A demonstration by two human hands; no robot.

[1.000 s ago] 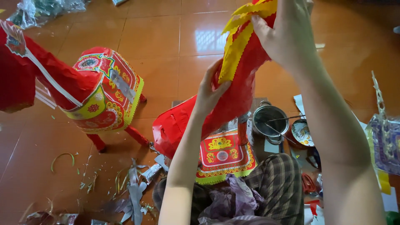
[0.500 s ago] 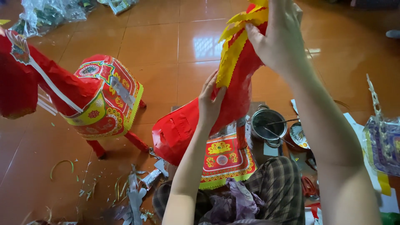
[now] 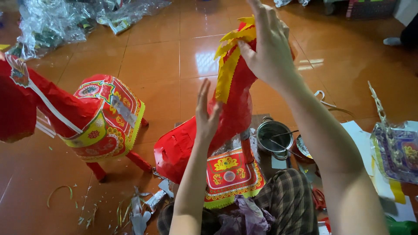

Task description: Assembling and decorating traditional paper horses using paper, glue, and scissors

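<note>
Pressing the paper horse (image 3: 226, 130) — left hand (image 3: 207, 113) flat, right hand (image 3: 267, 48) raised.

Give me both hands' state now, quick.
Left hand: open, flat against the red paper horse.
Right hand: closed, pinching the horse's yellow fringe.

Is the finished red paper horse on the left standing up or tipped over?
Standing. The finished red paper horse is upright, with its red legs planted on the tiled floor.
</note>
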